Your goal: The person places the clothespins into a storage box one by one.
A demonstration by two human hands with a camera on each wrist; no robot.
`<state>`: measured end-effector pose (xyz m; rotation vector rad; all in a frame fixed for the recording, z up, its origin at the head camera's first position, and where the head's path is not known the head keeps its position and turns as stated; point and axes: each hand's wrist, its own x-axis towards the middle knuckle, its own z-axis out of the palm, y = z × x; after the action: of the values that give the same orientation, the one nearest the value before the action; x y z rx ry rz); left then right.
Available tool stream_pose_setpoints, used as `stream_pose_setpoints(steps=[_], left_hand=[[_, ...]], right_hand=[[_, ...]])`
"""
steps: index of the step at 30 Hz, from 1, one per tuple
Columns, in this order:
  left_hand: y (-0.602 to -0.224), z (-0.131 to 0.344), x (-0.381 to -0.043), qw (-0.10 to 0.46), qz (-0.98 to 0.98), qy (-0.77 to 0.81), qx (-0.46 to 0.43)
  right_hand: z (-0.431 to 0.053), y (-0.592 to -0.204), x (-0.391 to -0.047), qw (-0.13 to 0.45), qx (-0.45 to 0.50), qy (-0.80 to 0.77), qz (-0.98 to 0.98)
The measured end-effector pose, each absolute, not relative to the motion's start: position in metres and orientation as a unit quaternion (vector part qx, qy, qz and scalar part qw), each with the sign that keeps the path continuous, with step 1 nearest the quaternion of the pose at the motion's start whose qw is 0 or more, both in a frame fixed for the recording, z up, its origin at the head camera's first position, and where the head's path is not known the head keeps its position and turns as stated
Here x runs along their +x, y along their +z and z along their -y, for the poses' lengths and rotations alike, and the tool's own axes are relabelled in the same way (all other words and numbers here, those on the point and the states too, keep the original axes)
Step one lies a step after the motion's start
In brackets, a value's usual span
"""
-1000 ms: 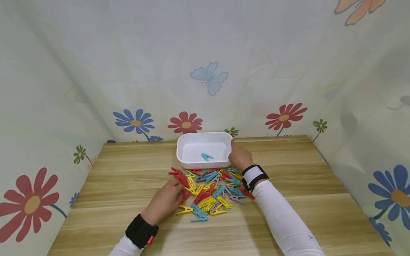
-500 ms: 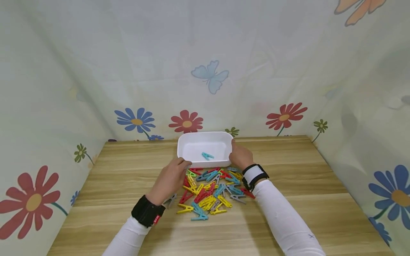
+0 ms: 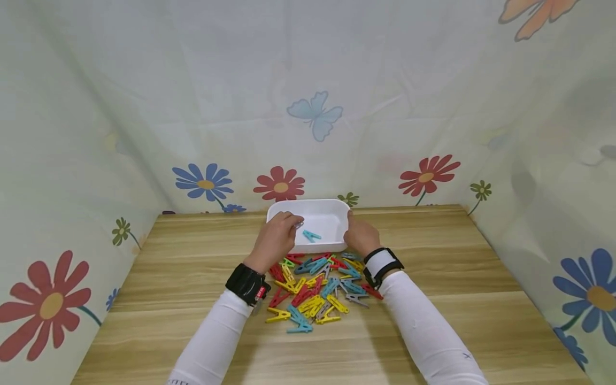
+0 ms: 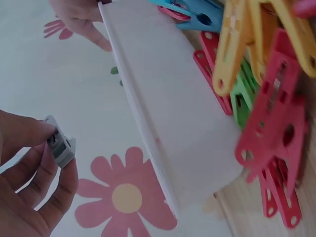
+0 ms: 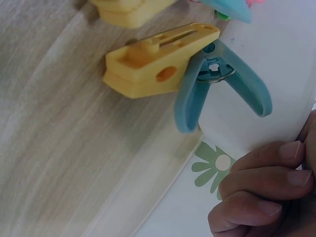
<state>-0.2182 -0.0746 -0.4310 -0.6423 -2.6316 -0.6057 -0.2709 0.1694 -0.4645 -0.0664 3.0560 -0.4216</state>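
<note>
My left hand [image 3: 276, 239] is over the left part of a white plastic box [image 3: 332, 247]. Between its thumb and fingers it pinches a grey clothespin [image 4: 61, 148], seen mostly end-on in the left wrist view. Inside the box lies one light-blue clothespin [image 3: 311, 236]. At the box's right end, my right hand [image 3: 362, 235] grips the rim, thumb on top; in the right wrist view its fingers [image 5: 266, 182] curl against the outer wall. A heap of red, yellow, blue, green and grey clothespins [image 3: 313, 305] lies in front of the box.
The wood-grain table [image 3: 192, 278] ends at a back edge just behind the box. A flower-printed curtain [image 3: 231, 107] encloses it at the back and on both sides. Some clothespins lie right against the box's front wall.
My left hand has risen from the left side of the heap, passed the box's front left corner, and come over the box with the grey clothespin. The right hand has stayed at the rim.
</note>
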Motion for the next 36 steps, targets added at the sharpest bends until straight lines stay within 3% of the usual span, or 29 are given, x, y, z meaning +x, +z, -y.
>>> stream_pose_setpoints(steps=[10, 18, 21, 29, 36], left_hand=[[-0.437, 0.051, -0.253, 0.187, 0.923, -0.26, -0.215], [-0.442, 0.047, -0.256, 0.043, 0.948, -0.237, -0.206], [-0.442, 0.05, -0.252, 0.018, 0.951, -0.224, -0.21], [-0.429, 0.059, -0.236, 0.075, 0.947, -0.202, -0.238], [-0.41, 0.076, -0.201, 0.102, 0.949, -0.164, -0.251]], right_hand=[[-0.17, -0.468, -0.272, 0.028, -0.019, -0.145, -0.989], [-0.17, -0.468, -0.271, 0.031, -0.015, -0.15, -0.988], [-0.171, -0.469, -0.27, 0.029, -0.013, -0.149, -0.988], [-0.173, -0.47, -0.27, 0.02, -0.014, -0.147, -0.989], [-0.171, -0.469, -0.273, 0.024, -0.016, -0.144, -0.989]])
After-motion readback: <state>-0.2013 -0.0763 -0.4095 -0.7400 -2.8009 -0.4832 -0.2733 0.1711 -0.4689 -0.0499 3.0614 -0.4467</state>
